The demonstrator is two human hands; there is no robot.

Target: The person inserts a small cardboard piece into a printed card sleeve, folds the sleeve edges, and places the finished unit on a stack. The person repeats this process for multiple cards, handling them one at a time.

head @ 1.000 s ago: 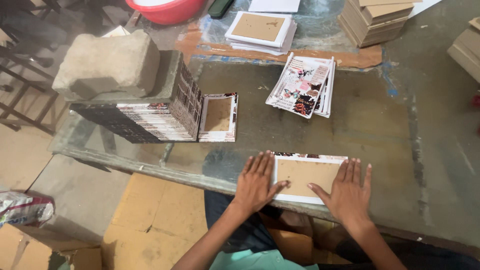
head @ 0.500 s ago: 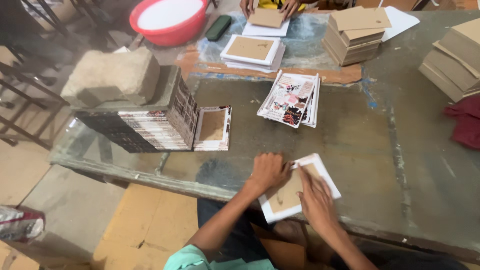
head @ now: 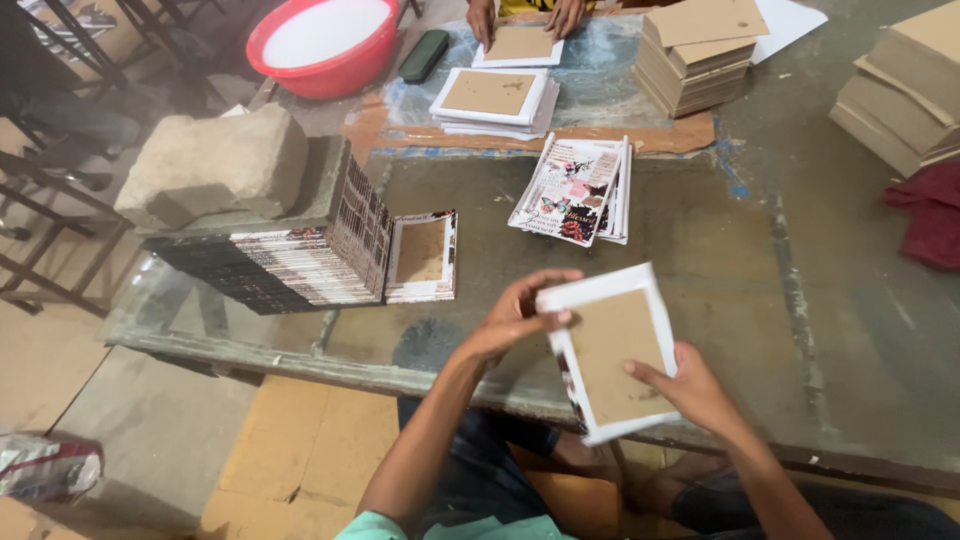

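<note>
Both my hands hold a book cover [head: 615, 350] up off the glass-topped table [head: 800, 290]: brown board with a white folded border, tilted toward me. My left hand [head: 515, 318] grips its upper left corner. My right hand [head: 690, 390] holds its lower right side, thumb on the board. A printed sheet shows at its underside edge.
A stack of pressed covers [head: 290, 265] under a slab and a stone [head: 215, 165] sits left, one cover [head: 422, 257] beside it. Printed sheets [head: 575, 190] lie ahead. Beyond are more covers [head: 490, 100], board piles [head: 695, 55], a red basin [head: 325, 40] and another person's hands [head: 525, 15].
The cover lay flat under both my palms; I slid it, turned it, and have now lifted it off the table in both hands.
</note>
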